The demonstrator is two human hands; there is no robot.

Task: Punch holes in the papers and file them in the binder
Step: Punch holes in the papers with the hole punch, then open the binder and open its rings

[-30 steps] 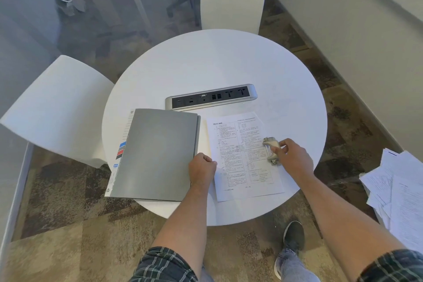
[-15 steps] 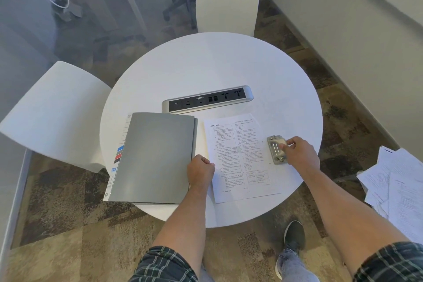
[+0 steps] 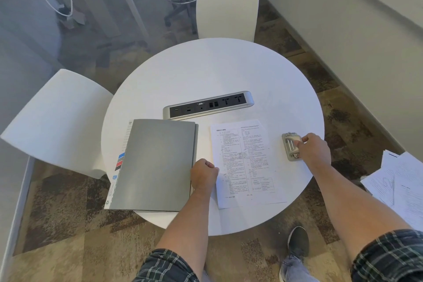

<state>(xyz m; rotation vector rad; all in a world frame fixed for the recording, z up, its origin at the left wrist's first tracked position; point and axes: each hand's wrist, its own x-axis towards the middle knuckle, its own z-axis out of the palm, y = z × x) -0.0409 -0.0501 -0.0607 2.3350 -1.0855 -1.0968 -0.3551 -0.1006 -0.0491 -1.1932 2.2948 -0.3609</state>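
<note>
A round white table [image 3: 206, 71] is seen from above, from the head of a person standing at its near edge. A silver power strip [image 3: 208, 105] with dark sockets is set into the middle of the table and serves as the landmark here.

Just in front of the strip, toward its left end, lies a closed grey binder [image 3: 155, 165], with coloured index tabs showing along its left edge. In front of the strip's right half lies a single printed sheet of paper [image 3: 246, 162], flat on the table, apart from the binder by a narrow strip of bare tabletop.

The left hand [image 3: 204, 174] is curled into a loose fist and rests on the paper's left edge, right beside the binder's right edge; whether it pinches anything cannot be told.

In front of and to the right of the strip, clear of the paper, a small metal hole punch [image 3: 291, 146] sits on the table. The right hand [image 3: 314, 150] wraps its fingers over the punch's right side, gripping it.

White chairs [image 3: 227, 9] stand behind and to the left of the table. Loose papers [image 3: 398, 185] lie piled at the far right, off the table.
</note>
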